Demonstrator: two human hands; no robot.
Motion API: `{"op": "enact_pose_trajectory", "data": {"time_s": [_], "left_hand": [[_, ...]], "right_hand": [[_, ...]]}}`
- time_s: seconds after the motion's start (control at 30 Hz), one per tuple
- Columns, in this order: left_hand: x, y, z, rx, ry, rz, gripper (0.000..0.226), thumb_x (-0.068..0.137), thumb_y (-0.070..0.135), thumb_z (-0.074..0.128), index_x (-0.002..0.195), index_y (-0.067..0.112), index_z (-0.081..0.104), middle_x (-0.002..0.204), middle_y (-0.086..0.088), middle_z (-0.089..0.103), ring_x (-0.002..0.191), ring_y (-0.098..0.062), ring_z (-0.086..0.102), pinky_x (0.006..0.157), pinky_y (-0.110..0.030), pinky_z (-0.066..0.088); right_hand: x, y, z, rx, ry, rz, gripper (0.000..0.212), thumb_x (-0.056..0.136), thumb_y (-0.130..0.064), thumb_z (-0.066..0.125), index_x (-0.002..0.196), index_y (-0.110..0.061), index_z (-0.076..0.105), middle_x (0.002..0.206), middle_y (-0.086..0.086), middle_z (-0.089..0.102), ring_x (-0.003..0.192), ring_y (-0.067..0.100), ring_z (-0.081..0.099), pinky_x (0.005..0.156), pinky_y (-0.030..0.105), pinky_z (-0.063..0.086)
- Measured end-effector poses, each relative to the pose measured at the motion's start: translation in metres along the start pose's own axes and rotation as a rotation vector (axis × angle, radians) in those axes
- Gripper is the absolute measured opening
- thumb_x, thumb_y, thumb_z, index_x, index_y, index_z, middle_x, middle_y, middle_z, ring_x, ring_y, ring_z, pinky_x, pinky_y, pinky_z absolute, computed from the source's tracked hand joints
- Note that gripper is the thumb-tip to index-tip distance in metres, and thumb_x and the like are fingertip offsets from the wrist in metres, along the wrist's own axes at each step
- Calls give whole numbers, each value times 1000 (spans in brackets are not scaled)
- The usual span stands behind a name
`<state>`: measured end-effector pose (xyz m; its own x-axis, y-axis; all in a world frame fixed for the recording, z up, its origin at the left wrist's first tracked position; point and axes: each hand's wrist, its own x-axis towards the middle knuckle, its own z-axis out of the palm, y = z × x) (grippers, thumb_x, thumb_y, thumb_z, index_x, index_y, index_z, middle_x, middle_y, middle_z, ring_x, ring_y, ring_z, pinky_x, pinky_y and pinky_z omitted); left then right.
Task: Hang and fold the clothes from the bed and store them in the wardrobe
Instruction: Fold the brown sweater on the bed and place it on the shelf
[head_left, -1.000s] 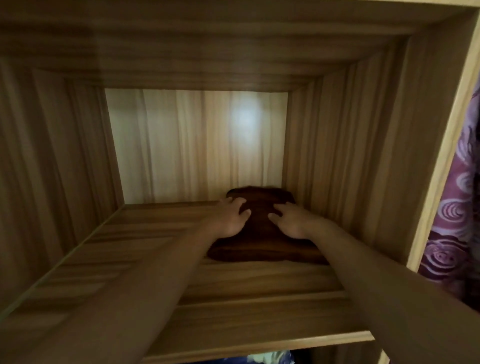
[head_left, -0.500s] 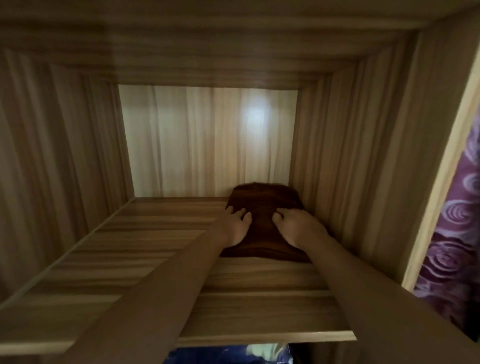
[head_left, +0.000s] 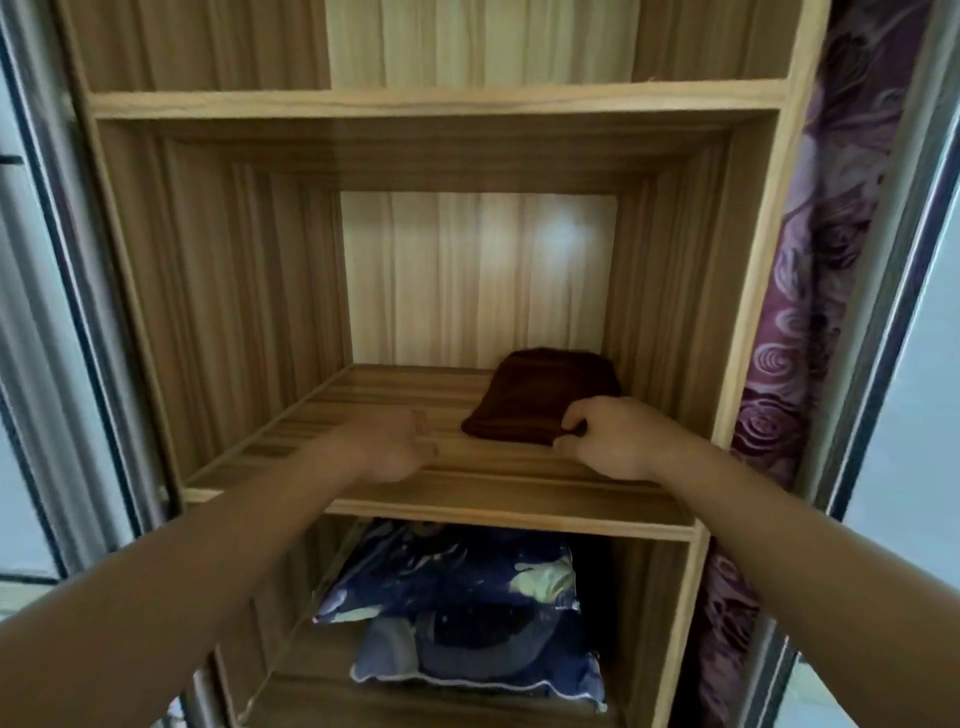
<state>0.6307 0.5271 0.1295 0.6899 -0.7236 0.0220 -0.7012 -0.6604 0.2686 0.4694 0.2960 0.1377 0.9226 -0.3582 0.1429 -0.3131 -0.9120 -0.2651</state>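
Observation:
A folded dark brown cloth (head_left: 545, 395) lies at the back right of the wardrobe's middle shelf (head_left: 363, 410). My right hand (head_left: 610, 441) is at the cloth's front right corner, and its curled fingers and thumb pinch the edge. My left hand (head_left: 395, 447) hovers over the bare shelf to the left of the cloth. It is blurred, loosely curled and holds nothing.
Two dark blue patterned pillows (head_left: 457, 582) are stacked in the compartment below. Another shelf (head_left: 415, 104) runs above. A purple rose-patterned panel (head_left: 779, 364) flanks the wardrobe on the right, and a sliding door frame (head_left: 47, 312) stands on the left.
Both hands have pulled back from on top of the cloth. The left hand has left it and moved left. My head has drawn back, so more of the wardrobe shows.

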Motion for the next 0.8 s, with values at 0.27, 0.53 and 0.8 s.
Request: {"op": "enact_pose_trajectory", "data": {"time_s": [0.27, 0.53, 0.8], "left_hand": [[-92, -24, 40, 21, 20, 37, 25, 92, 43, 62, 105, 22, 67, 110, 2, 65, 102, -18, 60, 92, -32, 49], [-104, -14, 129, 42, -85, 29, 25, 90, 54, 59, 102, 34, 55, 86, 14, 58, 79, -5, 55, 64, -26, 42], [-108, 47, 219, 75, -218, 128, 27, 86, 60, 54, 99, 37, 53, 115, 10, 61, 107, -19, 57, 87, -33, 40]], "right_hand": [[-88, -10, 38, 6, -8, -48, 27, 93, -46, 62, 103, -22, 67, 94, -4, 63, 89, 16, 60, 76, 29, 50], [-156, 34, 96, -3, -109, 111, 25, 90, -48, 60, 109, -32, 60, 92, -9, 61, 91, 17, 59, 82, 32, 49], [-247, 88, 141, 24, -177, 359, 41, 87, -58, 57, 121, -35, 60, 113, -2, 65, 92, 18, 55, 79, 31, 45]]}}
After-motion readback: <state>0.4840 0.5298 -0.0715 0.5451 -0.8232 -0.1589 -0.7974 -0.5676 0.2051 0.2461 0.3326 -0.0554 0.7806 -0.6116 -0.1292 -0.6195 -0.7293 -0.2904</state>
